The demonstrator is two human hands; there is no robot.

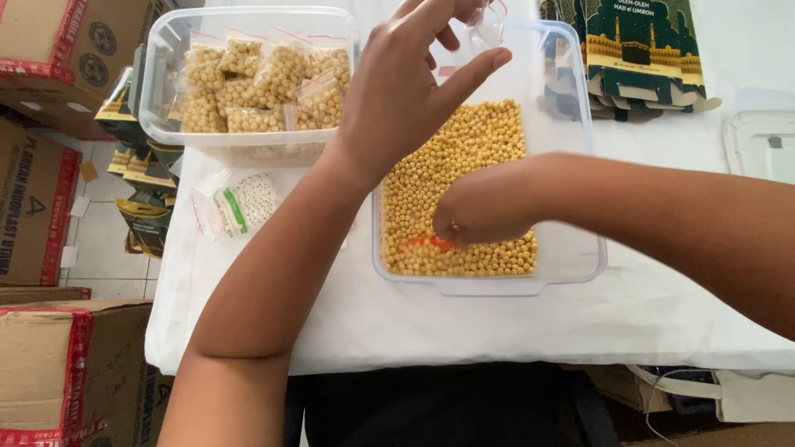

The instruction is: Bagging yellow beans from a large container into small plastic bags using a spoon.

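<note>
The right hand (483,207) is closed, dug into yellow chickpeas (464,165) in the clear plastic tub (571,257); the left hand (406,91) pinches a small clear bag (487,25) above its far rim. The tub sits near the white table's (497,331) near edge, with bare cloth to its right. Cardboard boxes (50,364) crowd the floor left.

Both arms are bare from above the elbow down to the fingers; no sleeve, watch or bracelet shows on either. The left hand (397,91) has short, unpainted nails and slim fingers. The right hand (480,207) carries a small ring on one finger, seen near the knuckle. Dark clothing shows below the table edge, at the lap
</note>
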